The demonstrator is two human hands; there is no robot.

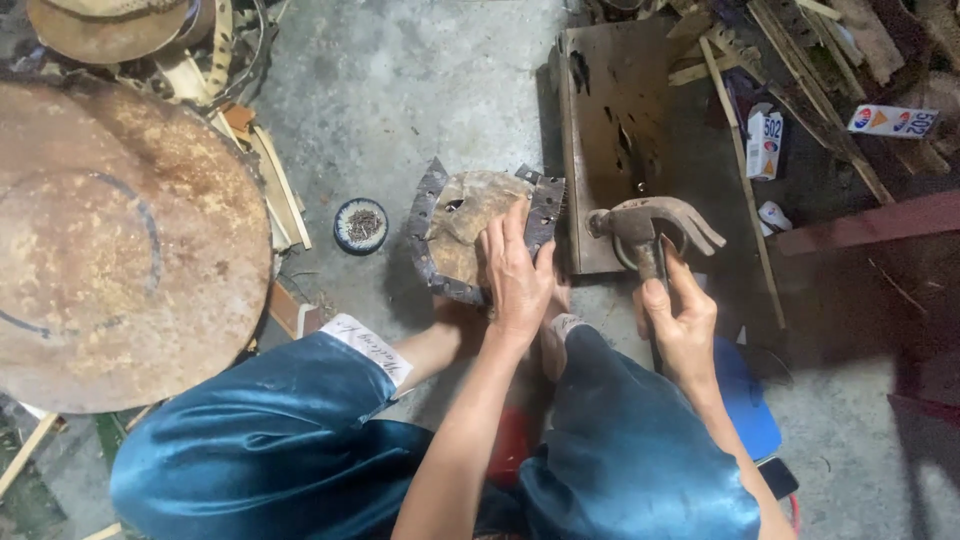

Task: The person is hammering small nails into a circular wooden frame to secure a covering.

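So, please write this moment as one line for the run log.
left hand: presses round workpiece | right hand: grips claw hammer | tin of nails: on floor

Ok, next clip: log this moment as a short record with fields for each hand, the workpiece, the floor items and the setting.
left hand: left hand pressing down on the workpiece
right hand: right hand gripping a claw hammer by the handle
workpiece: round woven piece with a dark metal strip around its edge
floor items: small round tin of small nails, rusty metal plate, large round disc
setting: concrete floor, person seated low, blue trousers
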